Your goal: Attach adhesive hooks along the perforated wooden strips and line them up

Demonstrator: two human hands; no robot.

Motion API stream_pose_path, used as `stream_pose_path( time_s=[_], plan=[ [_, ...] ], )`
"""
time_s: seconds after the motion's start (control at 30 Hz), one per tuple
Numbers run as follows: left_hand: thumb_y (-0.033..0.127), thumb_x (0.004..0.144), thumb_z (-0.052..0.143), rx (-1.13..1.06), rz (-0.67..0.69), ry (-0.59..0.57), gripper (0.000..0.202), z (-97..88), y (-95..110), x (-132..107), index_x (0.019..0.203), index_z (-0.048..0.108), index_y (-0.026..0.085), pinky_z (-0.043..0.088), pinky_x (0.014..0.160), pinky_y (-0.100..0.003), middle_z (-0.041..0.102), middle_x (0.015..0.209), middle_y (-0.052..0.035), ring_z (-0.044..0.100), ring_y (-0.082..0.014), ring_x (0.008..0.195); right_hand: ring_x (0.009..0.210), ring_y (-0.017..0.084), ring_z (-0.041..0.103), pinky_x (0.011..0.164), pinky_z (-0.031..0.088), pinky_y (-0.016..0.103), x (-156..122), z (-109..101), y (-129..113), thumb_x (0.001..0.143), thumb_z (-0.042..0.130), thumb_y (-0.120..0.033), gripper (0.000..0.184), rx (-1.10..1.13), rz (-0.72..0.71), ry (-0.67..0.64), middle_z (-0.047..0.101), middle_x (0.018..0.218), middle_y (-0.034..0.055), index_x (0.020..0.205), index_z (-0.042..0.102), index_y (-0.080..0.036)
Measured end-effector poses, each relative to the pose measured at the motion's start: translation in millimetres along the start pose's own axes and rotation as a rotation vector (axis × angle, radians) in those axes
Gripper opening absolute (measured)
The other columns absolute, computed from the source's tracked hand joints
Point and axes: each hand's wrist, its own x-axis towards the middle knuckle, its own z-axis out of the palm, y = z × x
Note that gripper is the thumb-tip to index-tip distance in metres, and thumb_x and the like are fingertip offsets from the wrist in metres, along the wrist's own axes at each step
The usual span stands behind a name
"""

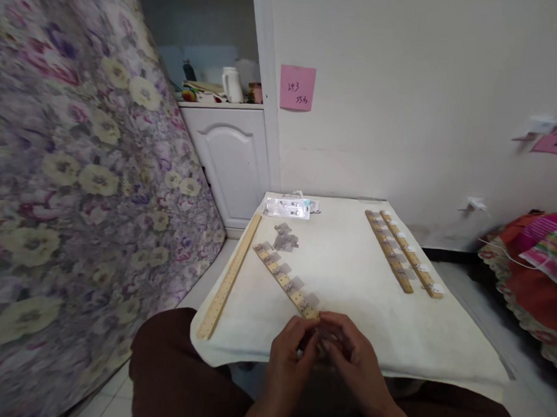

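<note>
A narrow wooden strip (pixel 281 278) with small metal hooks along it lies slanted on the table, its near end reaching my hands. My left hand (pixel 291 351) is closed in a pinch at that end. Against it, my right hand (pixel 352 351) is closed too, with thumb and fingertips bent together over the strip's end. Whatever small thing sits between the fingertips is hidden. Beyond the strip lies a loose group of small metal hooks (pixel 286 239). A longer bare wooden strip with holes (pixel 229 278) rests to the left.
Two more strips lie at the right: one with metal pieces (pixel 389 250), one with white pieces (pixel 412 254). Clear plastic packaging (pixel 285 208) sits at the back edge of the cloth-covered table (pixel 341 256). A floral curtain (pixel 88 159) hangs at the left; a wall stands behind.
</note>
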Motion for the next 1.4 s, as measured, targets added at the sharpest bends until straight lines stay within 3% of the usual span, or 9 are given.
stream_pose_path(
  time_s=[0.23,0.4,0.53,0.73,0.9,1.07,1.2,1.4],
  plan=[
    [0.019,0.088,0.050,0.079,0.077,-0.039,0.017,1.8,1.6,-9.0,0.099,0.063,0.021,0.049,0.073,-0.024,0.064,0.089,-0.0030,0.061,-0.0140,0.081,0.099,0.026,0.064,0.081,0.054,0.036,-4.2,-4.6,3.5,0.080,0.062,-0.040,0.030,0.047,0.085,0.076,0.068,0.099,0.0078,0.104,0.062,-0.023],
    [0.016,0.087,0.050,0.059,0.118,-0.061,0.016,8.6,2.1,-14.1,0.095,0.063,0.021,0.047,0.070,-0.022,0.062,0.086,-0.0018,0.059,-0.0128,0.078,0.068,0.016,0.059,0.059,0.048,0.025,-12.9,-13.6,8.6,0.079,0.064,-0.039,0.028,0.077,0.180,0.081,0.060,0.074,-0.0011,0.102,0.062,-0.022],
    [0.013,0.085,0.050,0.077,0.052,-0.084,0.015,16.0,0.1,-18.7,0.090,0.062,0.020,0.043,0.065,-0.022,0.059,0.082,-0.0010,0.055,-0.0120,0.073,0.058,0.012,0.052,0.054,0.042,0.023,-16.8,-26.7,14.6,0.080,0.062,-0.038,0.027,0.132,0.193,0.100,0.053,0.070,-0.0040,0.102,0.060,-0.023],
    [0.014,0.083,0.051,0.076,-0.122,-0.195,0.014,19.8,-8.1,-26.2,0.087,0.063,0.021,0.041,0.064,-0.022,0.061,0.081,0.0008,0.055,-0.0125,0.072,0.058,0.013,0.051,0.055,0.042,0.025,-14.1,-63.7,34.7,0.080,0.062,-0.037,0.025,0.014,0.236,0.117,0.055,0.069,-0.0035,0.099,0.061,-0.021],
    [0.013,0.084,0.049,0.155,-0.125,-0.266,0.016,20.9,-22.7,-30.1,0.085,0.063,0.021,0.042,0.068,-0.024,0.062,0.081,0.0002,0.057,-0.0137,0.075,0.055,0.010,0.048,0.052,0.040,0.024,-10.1,-74.5,55.4,0.078,0.064,-0.038,0.027,0.083,0.272,0.097,0.056,0.072,-0.0029,0.099,0.061,-0.020],
    [0.015,0.088,0.046,0.265,-0.041,-0.333,0.016,23.3,-34.4,-29.7,0.091,0.060,0.020,0.043,0.070,-0.025,0.061,0.087,-0.0019,0.057,-0.0148,0.081,0.057,0.011,0.049,0.053,0.039,0.024,-6.8,-68.5,64.0,0.079,0.063,-0.035,0.027,0.070,0.323,0.031,0.057,0.073,-0.0020,0.100,0.060,-0.018],
    [0.018,0.090,0.045,0.376,0.105,-0.368,0.014,24.5,-43.3,-29.8,0.096,0.058,0.021,0.044,0.068,-0.024,0.061,0.088,-0.0028,0.057,-0.0149,0.080,0.058,0.011,0.049,0.053,0.038,0.024,-6.8,-66.4,64.5,0.078,0.061,-0.033,0.027,0.056,0.353,0.006,0.057,0.073,-0.0021,0.100,0.060,-0.018],
    [0.018,0.092,0.045,0.500,0.420,-0.262,0.021,27.0,-59.3,-28.4,0.109,0.056,0.019,0.046,0.067,-0.024,0.063,0.087,-0.0043,0.058,-0.0146,0.078,0.057,0.011,0.048,0.053,0.038,0.024,-7.1,-66.2,62.4,0.078,0.060,-0.032,0.027,0.033,0.371,0.011,0.057,0.073,-0.0019,0.101,0.060,-0.019]
  ],
)
